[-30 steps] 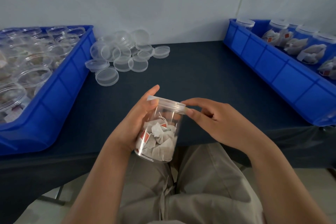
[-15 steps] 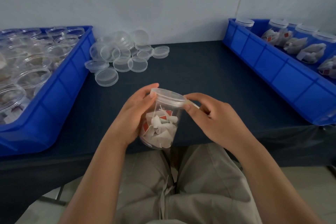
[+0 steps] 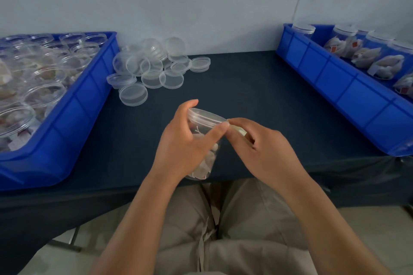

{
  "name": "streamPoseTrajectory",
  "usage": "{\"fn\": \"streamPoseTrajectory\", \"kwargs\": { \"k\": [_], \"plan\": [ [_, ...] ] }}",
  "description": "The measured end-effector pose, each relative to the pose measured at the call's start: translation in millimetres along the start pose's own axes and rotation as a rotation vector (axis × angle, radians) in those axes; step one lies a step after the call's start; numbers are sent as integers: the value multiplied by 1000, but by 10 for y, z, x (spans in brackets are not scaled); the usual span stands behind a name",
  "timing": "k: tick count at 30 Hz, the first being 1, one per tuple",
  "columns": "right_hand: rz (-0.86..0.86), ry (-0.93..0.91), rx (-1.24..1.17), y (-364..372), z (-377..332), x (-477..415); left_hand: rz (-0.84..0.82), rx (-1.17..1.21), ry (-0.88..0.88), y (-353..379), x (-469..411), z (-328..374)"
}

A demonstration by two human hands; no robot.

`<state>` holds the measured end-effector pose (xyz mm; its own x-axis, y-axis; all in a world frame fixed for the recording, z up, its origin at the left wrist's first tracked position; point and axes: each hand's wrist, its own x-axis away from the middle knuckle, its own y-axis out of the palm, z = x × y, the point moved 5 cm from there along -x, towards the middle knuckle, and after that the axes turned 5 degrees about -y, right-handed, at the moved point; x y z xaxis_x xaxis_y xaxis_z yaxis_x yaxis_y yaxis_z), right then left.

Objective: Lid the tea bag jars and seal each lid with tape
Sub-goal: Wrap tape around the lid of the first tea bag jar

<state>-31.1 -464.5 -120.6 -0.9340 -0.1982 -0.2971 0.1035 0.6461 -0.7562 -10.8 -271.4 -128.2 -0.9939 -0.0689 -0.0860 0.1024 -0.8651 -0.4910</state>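
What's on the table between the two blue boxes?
In the head view, a pile of clear lids lies by the left blue box; the rest of the table is bare up to the right blue box.

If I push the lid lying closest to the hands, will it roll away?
Probably not. The lid lies flat on the table, so it would likely slide. It looks like thin clear plastic, so probably light and easy to flick far.
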Motion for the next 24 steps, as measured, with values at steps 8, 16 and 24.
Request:
{"fn": "streamPoseTrajectory", "kwargs": {
  "k": [8, 16, 24],
  "plan": [
    [-229, -102, -91, -249, 101, -2, -128, 422, -171, -177, 11, -106],
    [-236, -124, -45, -233, 143, -38, -477, 767, -284, -142, 150, -61],
    [-239, -128, -68, -221, 96, -18, -665, 903, -299, 12, 189, -109]
  ]
}}
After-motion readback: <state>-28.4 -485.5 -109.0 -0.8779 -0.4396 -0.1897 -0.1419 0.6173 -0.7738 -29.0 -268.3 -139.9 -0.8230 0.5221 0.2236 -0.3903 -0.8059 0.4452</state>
